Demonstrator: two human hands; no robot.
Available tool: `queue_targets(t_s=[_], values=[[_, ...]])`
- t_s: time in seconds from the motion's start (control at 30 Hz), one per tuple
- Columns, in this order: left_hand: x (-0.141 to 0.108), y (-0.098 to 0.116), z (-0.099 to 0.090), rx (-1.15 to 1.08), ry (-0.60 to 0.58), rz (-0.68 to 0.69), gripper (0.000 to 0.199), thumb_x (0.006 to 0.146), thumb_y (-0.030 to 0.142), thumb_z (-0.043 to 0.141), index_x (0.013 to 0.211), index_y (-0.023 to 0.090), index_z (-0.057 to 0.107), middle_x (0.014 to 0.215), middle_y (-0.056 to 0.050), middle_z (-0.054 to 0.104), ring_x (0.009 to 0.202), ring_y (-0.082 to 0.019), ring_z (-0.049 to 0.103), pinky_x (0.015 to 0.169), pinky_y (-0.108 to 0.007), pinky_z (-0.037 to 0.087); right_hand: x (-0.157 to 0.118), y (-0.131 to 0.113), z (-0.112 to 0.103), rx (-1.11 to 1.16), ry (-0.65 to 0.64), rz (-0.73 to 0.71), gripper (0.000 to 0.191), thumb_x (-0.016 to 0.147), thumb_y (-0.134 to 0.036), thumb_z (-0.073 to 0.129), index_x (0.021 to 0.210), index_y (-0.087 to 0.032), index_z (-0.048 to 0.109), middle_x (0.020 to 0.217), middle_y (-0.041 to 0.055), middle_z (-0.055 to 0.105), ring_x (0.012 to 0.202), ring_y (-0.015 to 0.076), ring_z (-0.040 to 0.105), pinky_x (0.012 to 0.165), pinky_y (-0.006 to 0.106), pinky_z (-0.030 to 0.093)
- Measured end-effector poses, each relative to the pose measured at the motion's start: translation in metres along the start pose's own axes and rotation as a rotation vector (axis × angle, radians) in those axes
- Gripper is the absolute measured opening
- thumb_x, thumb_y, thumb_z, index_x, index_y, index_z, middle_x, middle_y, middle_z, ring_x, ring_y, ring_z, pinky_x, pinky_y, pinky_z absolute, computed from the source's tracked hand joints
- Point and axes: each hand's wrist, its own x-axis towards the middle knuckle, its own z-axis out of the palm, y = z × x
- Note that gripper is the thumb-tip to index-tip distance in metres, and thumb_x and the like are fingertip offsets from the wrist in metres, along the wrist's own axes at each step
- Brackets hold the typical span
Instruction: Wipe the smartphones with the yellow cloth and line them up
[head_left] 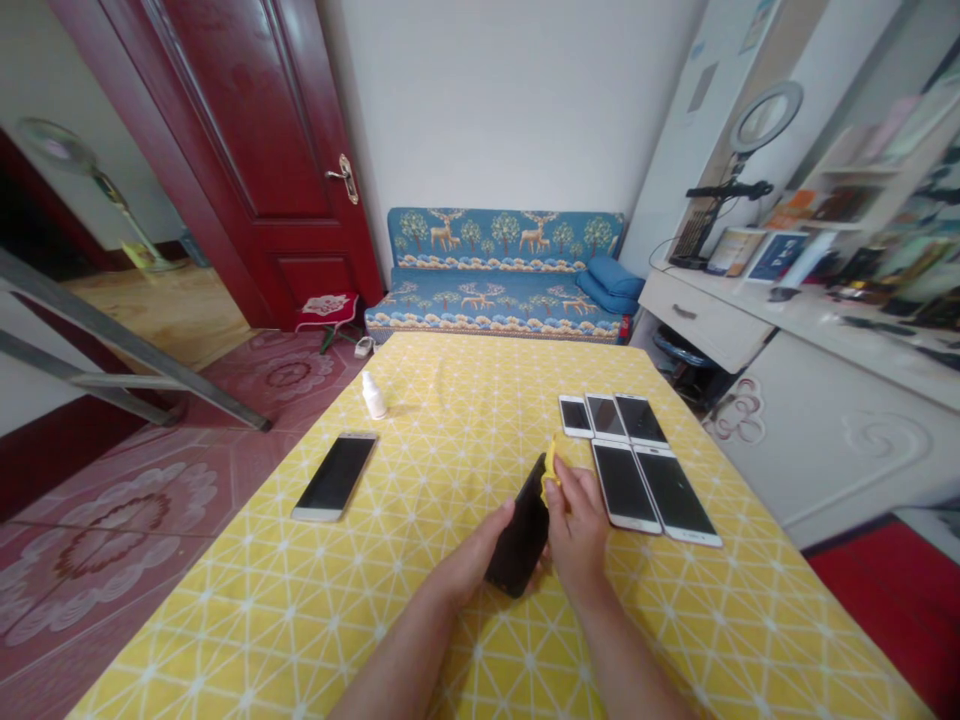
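A black smartphone (519,545) is held tilted above the yellow patterned tablecloth (420,620). My left hand (484,545) grips it, thumb along the left edge and fingertips showing at the right edge. In my right hand (579,520) a small yellow cloth (551,470) is pinched, pressed against the phone's upper right edge. Part of the cloth is hidden by the fingers. Right of my hands, several white-framed phones lie in two rows, among them a large one (679,495) and a small one (575,415). Another phone (335,478) lies alone on the left.
A white spray bottle (373,396) stands near the table's left edge. Beyond the table is a blue deer-patterned sofa (480,290). A white cabinet (847,400) with a ring light (766,118) is on the right, and a metal ladder-like frame (135,350) on the left.
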Motion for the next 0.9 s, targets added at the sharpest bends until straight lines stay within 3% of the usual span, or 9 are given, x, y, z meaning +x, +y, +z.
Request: queue_targets(t_s=[0.1, 0.2, 0.37, 0.47, 0.57, 0.67, 0.77, 0.9], values=[[0.001, -0.001, -0.002, -0.043, 0.03, 0.007, 0.062, 0.083, 0.063, 0.046, 0.106, 0.01, 0.066, 0.081, -0.015, 0.072, 0.068, -0.022, 0.068, 0.062, -0.031, 0.051, -0.008, -0.012, 0.005, 0.002, -0.122, -0.092, 0.035, 0.092, -0.019, 0.046, 0.124, -0.022, 0.059, 0.095, 0.0072, 0.058, 0.087, 0.0197, 0.057, 0.075, 0.035, 0.047], [0.0, 0.003, -0.001, -0.137, 0.05, 0.118, 0.061, 0.082, 0.064, 0.047, 0.107, 0.011, 0.065, 0.085, -0.014, 0.072, 0.086, -0.024, 0.068, 0.077, -0.032, 0.051, -0.02, -0.025, 0.009, 0.008, -0.262, -0.159, 0.035, 0.09, -0.016, 0.046, 0.121, -0.021, 0.06, 0.092, 0.0073, 0.058, 0.085, 0.0205, 0.056, 0.074, 0.036, 0.046], [-0.006, 0.011, 0.0, -0.233, 0.112, 0.098, 0.076, 0.074, 0.078, 0.038, 0.085, 0.008, 0.066, 0.079, -0.016, 0.07, 0.094, -0.027, 0.066, 0.082, -0.033, 0.051, -0.033, -0.045, 0.01, 0.003, -0.44, -0.237, 0.03, 0.087, -0.014, 0.048, 0.113, -0.018, 0.061, 0.085, 0.0066, 0.058, 0.081, 0.0206, 0.054, 0.072, 0.036, 0.044], [-0.006, 0.01, -0.002, -0.247, 0.116, 0.151, 0.077, 0.072, 0.081, 0.034, 0.076, 0.011, 0.064, 0.076, -0.015, 0.069, 0.092, -0.027, 0.067, 0.08, -0.033, 0.052, -0.034, -0.049, 0.009, 0.012, -0.473, -0.262, 0.03, 0.086, -0.013, 0.047, 0.112, -0.018, 0.06, 0.084, 0.0064, 0.058, 0.08, 0.02, 0.054, 0.071, 0.036, 0.043], [-0.005, 0.005, -0.005, -0.192, 0.106, 0.196, 0.073, 0.074, 0.079, 0.036, 0.077, 0.012, 0.065, 0.082, -0.015, 0.07, 0.095, -0.026, 0.066, 0.082, -0.032, 0.05, -0.03, -0.045, 0.01, -0.007, -0.434, -0.291, 0.029, 0.087, -0.012, 0.045, 0.11, -0.018, 0.061, 0.084, 0.0064, 0.059, 0.079, 0.0196, 0.054, 0.072, 0.036, 0.043], [-0.002, 0.0, -0.008, -0.066, 0.043, 0.222, 0.064, 0.081, 0.068, 0.041, 0.097, 0.012, 0.068, 0.093, -0.013, 0.071, 0.1, -0.023, 0.064, 0.085, -0.029, 0.048, -0.021, -0.033, 0.01, -0.057, -0.303, -0.238, 0.031, 0.089, -0.013, 0.044, 0.115, -0.019, 0.061, 0.088, 0.0076, 0.059, 0.082, 0.02, 0.054, 0.073, 0.037, 0.044], [0.0, -0.003, -0.009, 0.036, -0.028, 0.19, 0.06, 0.083, 0.063, 0.044, 0.108, 0.013, 0.066, 0.09, -0.013, 0.072, 0.087, -0.022, 0.067, 0.073, -0.028, 0.049, -0.008, -0.017, 0.007, -0.063, -0.135, -0.124, 0.034, 0.092, -0.018, 0.043, 0.122, -0.021, 0.059, 0.09, 0.0077, 0.058, 0.085, 0.02, 0.055, 0.075, 0.036, 0.047], [0.0, -0.005, -0.008, 0.039, -0.061, 0.122, 0.065, 0.081, 0.064, 0.047, 0.113, 0.01, 0.064, 0.083, -0.016, 0.071, 0.068, -0.022, 0.067, 0.059, -0.028, 0.046, 0.003, 0.002, 0.002, -0.058, -0.037, 0.013, 0.038, 0.094, -0.023, 0.042, 0.13, -0.023, 0.055, 0.093, 0.0069, 0.058, 0.086, 0.0192, 0.057, 0.075, 0.033, 0.047]])
